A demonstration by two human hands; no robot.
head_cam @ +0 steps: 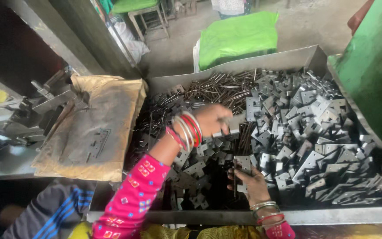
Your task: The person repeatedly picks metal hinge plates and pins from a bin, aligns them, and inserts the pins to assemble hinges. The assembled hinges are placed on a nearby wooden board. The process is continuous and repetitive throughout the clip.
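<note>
Gripping a flat grey hinge plate (242, 164) near the metal tray's (244, 216) front edge, right hand (252, 182) fingers clamped. Left hand (213, 118) mid-tray over stamped plates (315, 132), thin dark pins (219, 90); fingers curled, grasp blurred, can't tell.

Big metal tray (288, 59) full of small grey hinge plates (315, 132), with a heap of thin dark pins (219, 88) at the back. Left hand (215, 118) reaching across the pile, fingers closed on one flat plate (231, 128), red and silver bangles (189, 130) on the wrist. Right hand (253, 181) lower down, holding another hinge plate (243, 164) and a thin pin upright. Brown dusty sack (98, 128) lying just left of the tray. Green cushion (237, 37) behind.
</note>
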